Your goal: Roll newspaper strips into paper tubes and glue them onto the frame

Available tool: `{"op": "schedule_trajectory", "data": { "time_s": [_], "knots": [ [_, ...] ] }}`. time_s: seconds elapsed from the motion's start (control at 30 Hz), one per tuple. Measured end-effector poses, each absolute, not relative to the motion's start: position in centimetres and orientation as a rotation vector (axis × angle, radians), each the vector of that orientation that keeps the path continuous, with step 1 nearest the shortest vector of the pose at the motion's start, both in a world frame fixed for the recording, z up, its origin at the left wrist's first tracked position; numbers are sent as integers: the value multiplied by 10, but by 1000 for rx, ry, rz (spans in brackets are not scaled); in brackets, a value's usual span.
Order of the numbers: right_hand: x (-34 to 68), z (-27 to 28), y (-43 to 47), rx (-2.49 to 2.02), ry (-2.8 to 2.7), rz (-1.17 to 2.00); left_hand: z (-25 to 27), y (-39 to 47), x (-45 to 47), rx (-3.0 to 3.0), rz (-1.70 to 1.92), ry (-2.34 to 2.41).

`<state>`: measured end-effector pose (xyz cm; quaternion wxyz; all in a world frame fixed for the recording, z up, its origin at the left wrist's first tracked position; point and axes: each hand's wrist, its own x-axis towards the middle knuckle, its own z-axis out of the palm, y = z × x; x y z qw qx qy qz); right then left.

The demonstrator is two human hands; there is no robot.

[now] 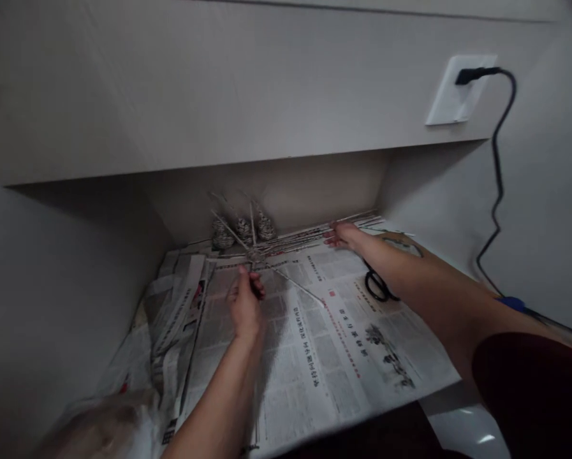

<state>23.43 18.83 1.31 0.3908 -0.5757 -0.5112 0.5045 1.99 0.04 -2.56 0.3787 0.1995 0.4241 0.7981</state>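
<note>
My left hand (245, 298) is closed around the lower end of a small woven newspaper piece (254, 255). Thin rolled-paper spokes stick out from it, two upward and one down to the right. Over a row of thin rolled-paper sticks (300, 241) at the back, my right hand (342, 234) reaches with fingers stretched out, touching or just above them. Behind the woven piece stand three small woven paper shapes (243, 228), wide below and narrow on top. Black-handled scissors (377, 285) lie on the newspaper, partly hidden under my right forearm.
Spread newspaper (286, 357) covers the surface, with folded newspaper strips (183, 306) on the left. A plastic bag (108, 427) sits at the lower left. A low panel (266, 95) overhangs the niche. A black cord (496, 159) hangs from the wall socket (451, 95) at right.
</note>
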Motion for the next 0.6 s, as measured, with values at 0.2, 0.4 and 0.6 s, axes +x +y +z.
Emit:
{"op": "schedule_trajectory", "data": {
  "time_s": [0.2, 0.4, 0.6],
  "knots": [
    [196, -17, 166, -1391, -1467, 1298, -26, -5, 28, 768, 2009, 1194],
    [195, -57, 120, -1266, -1531, 1205, -26, -12, 34, 1139, 1918, 1276],
    [201, -70, 116, -1128, -1595, 1134, -32, -18, 42, 1441, 1774, 1403]
  ]
}}
